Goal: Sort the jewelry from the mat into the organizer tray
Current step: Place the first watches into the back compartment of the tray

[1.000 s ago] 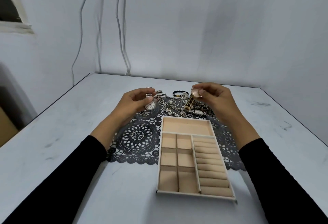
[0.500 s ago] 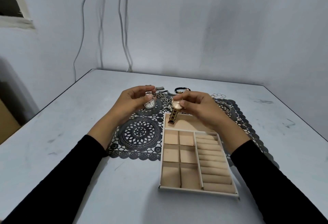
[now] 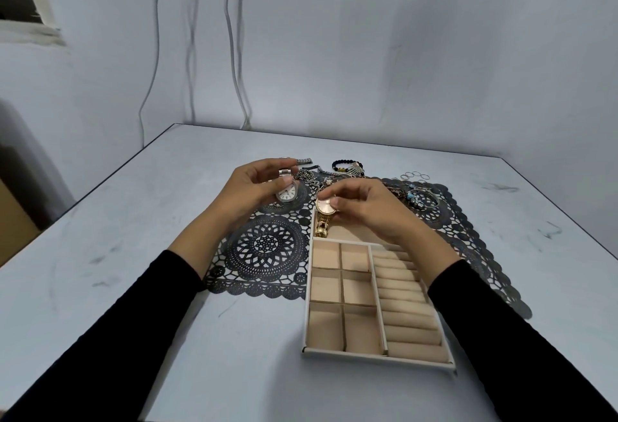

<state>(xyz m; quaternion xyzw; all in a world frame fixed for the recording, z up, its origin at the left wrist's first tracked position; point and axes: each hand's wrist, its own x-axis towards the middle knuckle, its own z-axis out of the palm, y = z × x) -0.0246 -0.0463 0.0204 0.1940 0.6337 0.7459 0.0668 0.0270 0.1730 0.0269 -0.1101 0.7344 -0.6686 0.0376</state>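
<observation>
Two watches up, one in each of my hands.

Left hand (image 3: 249, 187) pinches a silver watch (image 3: 287, 193) above the black lace mat (image 3: 267, 251). Right hand (image 3: 368, 211) pinches a gold watch (image 3: 324, 212), strap dangling into the far long compartment of the organizer tray (image 3: 378, 356). Remaining jewelry (image 3: 418, 199) sits on the mat's far edge.

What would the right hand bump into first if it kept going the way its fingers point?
Probably the left hand and its silver white-faced watch. The right hand, holding a gold rose-faced watch, points leftward at them, though depth is unclear.
</observation>
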